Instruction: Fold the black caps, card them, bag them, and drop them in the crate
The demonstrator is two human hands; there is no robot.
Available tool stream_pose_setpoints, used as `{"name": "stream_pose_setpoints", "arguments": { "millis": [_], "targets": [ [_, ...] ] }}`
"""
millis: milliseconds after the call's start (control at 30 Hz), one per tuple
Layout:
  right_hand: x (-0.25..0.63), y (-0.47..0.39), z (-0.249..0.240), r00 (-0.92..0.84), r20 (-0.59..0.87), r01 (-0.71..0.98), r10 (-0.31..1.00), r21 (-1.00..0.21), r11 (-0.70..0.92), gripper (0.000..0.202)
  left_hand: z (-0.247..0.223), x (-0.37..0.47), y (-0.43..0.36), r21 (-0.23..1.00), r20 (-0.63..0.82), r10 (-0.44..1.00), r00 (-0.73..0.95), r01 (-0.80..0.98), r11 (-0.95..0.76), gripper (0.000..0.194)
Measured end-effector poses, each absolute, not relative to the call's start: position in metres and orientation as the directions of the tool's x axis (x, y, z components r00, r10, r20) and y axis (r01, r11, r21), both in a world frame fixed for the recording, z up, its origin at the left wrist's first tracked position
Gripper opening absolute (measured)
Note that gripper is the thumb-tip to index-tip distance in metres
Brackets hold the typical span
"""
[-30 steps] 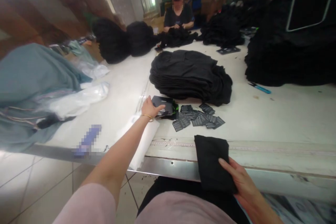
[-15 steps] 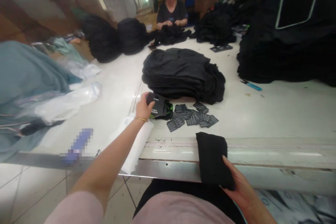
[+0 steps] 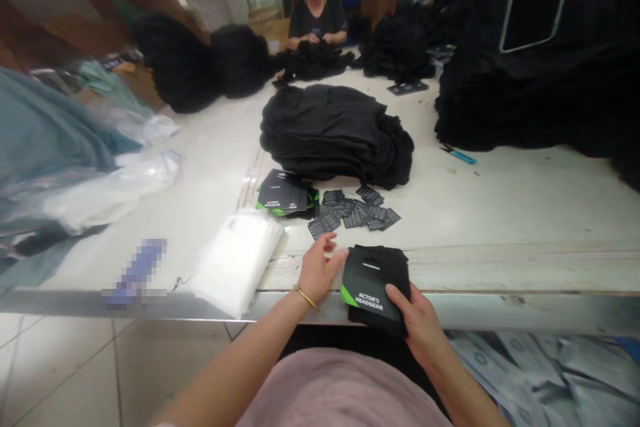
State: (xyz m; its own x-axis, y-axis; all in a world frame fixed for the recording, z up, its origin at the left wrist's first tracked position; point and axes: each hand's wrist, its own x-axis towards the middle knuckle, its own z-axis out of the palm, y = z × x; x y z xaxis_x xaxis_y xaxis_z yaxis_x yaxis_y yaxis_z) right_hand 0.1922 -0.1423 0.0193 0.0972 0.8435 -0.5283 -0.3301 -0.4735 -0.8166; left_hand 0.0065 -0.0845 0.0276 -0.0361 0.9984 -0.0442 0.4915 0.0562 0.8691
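My right hand point(image 3: 425, 327) grips a folded black cloth point(image 3: 400, 270) with a black "ACTOR'S HEADGEAR" card point(image 3: 370, 287) lying on top; its thumb presses on the card's right side. The card has a green corner and a hanging slot. My left hand point(image 3: 320, 267), with its fingers apart and nothing in them, is just left of the card; whether a fingertip touches the card's edge I cannot tell. Beyond it lie a pile of matching cards point(image 3: 285, 195) and scattered small dark printed labels point(image 3: 357, 211). A stack of whitish plastic sleeves point(image 3: 240, 257) lies left of my left hand.
A large stack of black cloths point(image 3: 335, 130) stands mid-table. Blue thread snips point(image 3: 459, 155) lie right of it, before a tall black heap point(image 3: 540, 93). Plastic bags point(image 3: 115, 190) and grey-green fabric point(image 3: 40, 127) fill the left. Across the table sits a co-worker point(image 3: 317, 17).
My left hand has come back from the card pile toward me and let go of a card, which now lies on the folded cloth. My right hand has moved slightly left with the cloth.
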Motion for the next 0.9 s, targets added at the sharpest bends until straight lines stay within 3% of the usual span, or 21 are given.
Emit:
{"name": "stream_pose_setpoints", "arguments": {
  "millis": [100, 233, 300, 400, 500, 600, 733, 800, 900],
  "targets": [
    [0.202, -0.139, 0.01, 0.135, -0.513, -0.312, 0.848, -0.834, -0.455, 0.049, 0.021, -0.017, -0.053, 0.639, 0.096, 0.993, -0.068, 0.769, -0.009, 0.036],
    [0.206, -0.133, 0.005, 0.091, -0.522, -0.328, 0.848, -0.82, -0.469, 0.048, 0.008, -0.029, -0.032, 0.442, 0.018, 0.999, -0.04, 0.897, 0.028, 0.032],
    [0.205, -0.132, 0.006, 0.088, -0.523, -0.336, 0.848, -0.817, -0.469, 0.048, 0.009, -0.029, -0.032, 0.458, 0.024, 0.999, -0.045, 0.888, 0.029, 0.031],
    [0.201, -0.133, 0.012, 0.104, -0.509, -0.303, 0.854, -0.834, -0.46, 0.048, 0.022, -0.023, -0.047, 0.631, 0.092, 0.996, -0.02, 0.774, -0.043, 0.033],
    [0.193, -0.136, 0.021, 0.082, -0.449, -0.24, 0.89, -0.876, -0.419, 0.047, 0.037, -0.007, -0.078, 0.771, 0.184, 0.976, 0.116, 0.599, -0.216, 0.033],
    [0.183, -0.139, 0.029, -0.062, -0.419, -0.257, 0.906, -0.87, -0.42, 0.045, 0.042, 0.016, -0.114, 0.797, 0.173, 0.933, 0.316, 0.512, -0.321, 0.031],
    [0.174, -0.14, 0.03, -0.118, -0.42, -0.197, 0.9, -0.878, -0.435, 0.047, 0.041, 0.024, -0.143, 0.8, 0.138, 0.914, 0.381, 0.502, -0.33, 0.036],
    [0.176, -0.139, 0.027, -0.088, -0.43, -0.167, 0.898, -0.883, -0.439, 0.048, 0.044, 0.007, -0.144, 0.784, 0.188, 0.926, 0.328, 0.517, -0.343, 0.034],
    [0.183, -0.136, 0.019, -0.013, -0.478, -0.186, 0.878, -0.862, -0.472, 0.048, 0.05, -0.047, -0.131, 0.726, 0.305, 0.949, -0.075, 0.663, -0.181, 0.027]
  ]
}}
